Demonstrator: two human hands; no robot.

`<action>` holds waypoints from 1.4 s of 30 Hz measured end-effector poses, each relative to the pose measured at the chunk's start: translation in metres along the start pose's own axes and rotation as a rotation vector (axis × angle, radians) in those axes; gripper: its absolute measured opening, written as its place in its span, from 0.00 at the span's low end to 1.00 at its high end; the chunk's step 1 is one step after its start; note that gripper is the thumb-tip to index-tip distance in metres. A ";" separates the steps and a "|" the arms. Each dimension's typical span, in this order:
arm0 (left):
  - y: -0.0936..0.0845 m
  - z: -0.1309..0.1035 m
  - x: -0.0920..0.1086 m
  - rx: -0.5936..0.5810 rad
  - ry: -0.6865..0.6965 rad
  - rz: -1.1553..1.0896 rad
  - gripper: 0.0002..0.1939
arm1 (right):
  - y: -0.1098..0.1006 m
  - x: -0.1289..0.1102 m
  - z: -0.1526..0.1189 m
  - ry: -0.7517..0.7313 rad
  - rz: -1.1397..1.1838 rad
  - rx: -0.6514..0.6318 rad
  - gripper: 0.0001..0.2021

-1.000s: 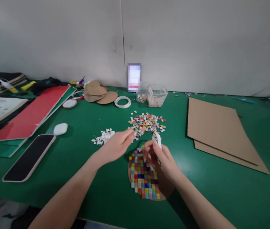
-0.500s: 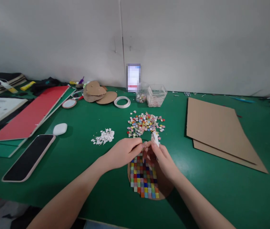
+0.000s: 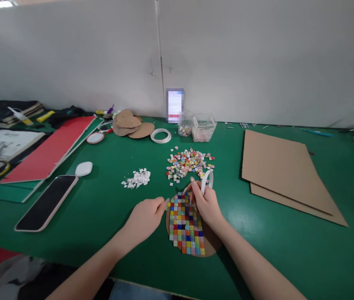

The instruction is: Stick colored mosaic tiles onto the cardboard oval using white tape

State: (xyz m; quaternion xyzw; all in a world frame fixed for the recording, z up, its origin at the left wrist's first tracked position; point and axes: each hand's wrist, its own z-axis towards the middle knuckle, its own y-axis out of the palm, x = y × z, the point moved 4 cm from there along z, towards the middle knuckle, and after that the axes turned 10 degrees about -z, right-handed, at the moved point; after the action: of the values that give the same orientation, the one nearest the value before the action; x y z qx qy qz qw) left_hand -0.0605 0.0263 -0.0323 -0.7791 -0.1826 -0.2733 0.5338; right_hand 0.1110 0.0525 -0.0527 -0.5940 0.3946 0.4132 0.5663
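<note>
A round cardboard piece lies on the green table, much of it covered by rows of coloured square tiles. My left hand is closed at the piece's left edge, thumb and forefinger pinched near a yellow-green tile; what is between them is too small to make out. Over the upper right of the piece, my right hand is closed round a white ring of tape. Its lower fingers are partly hidden. Beyond the hands lies a pile of loose coloured tiles.
White paper scraps, a phone and a white case lie left. Cardboard sheets lie right. At the back are a tape roll, cardboard discs, a clear box and an upright screen.
My left hand has moved left and down, away from my right hand. The white ring now stands more upright in my right hand, and more of the tiled rows shows. The view has shifted slightly.
</note>
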 end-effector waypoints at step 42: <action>0.006 0.015 0.014 0.192 0.303 0.633 0.18 | 0.001 0.002 0.001 -0.035 -0.134 -0.032 0.23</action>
State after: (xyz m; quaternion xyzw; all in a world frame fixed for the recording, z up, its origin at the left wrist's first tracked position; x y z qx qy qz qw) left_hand -0.0426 0.0384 -0.0324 -0.6941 0.1239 -0.1888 0.6836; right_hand 0.1109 0.0533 -0.0548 -0.6209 0.3373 0.3907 0.5900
